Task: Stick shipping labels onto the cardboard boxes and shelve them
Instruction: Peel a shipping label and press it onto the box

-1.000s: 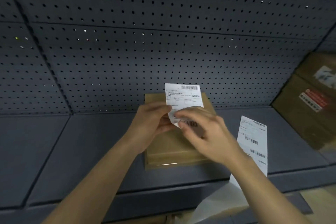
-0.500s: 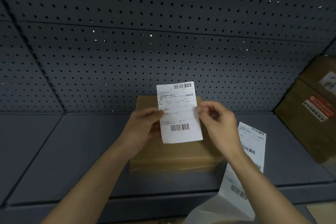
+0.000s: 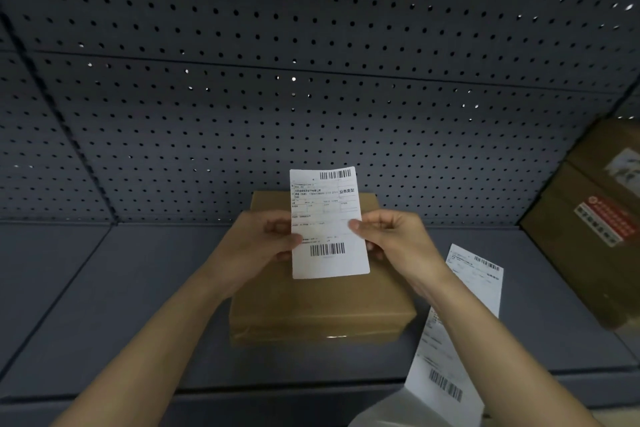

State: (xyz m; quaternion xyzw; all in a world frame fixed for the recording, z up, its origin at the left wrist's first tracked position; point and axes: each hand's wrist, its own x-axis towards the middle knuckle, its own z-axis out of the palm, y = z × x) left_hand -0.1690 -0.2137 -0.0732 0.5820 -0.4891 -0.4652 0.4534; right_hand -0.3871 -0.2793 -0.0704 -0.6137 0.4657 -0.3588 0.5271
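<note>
While both hands hold the label (image 3: 329, 224) upright, print toward the camera, it hangs over the box (image 3: 322, 308); whether it touches the box cannot be told. The left hand (image 3: 256, 243) pinches its left edge between thumb and fingers, and the right hand (image 3: 398, 239) pinches the right edge likewise. Barcodes show at its top and lower part. The box lies flat on the shelf (image 3: 138, 305), midway along it, far side near the pegboard (image 3: 242, 114), near side short of the front edge. Right of the box a strip (image 3: 460, 322) of more labels overhangs the front edge. A second box (image 3: 588, 218) with a red sticker stands at the shelf's right end.
</note>
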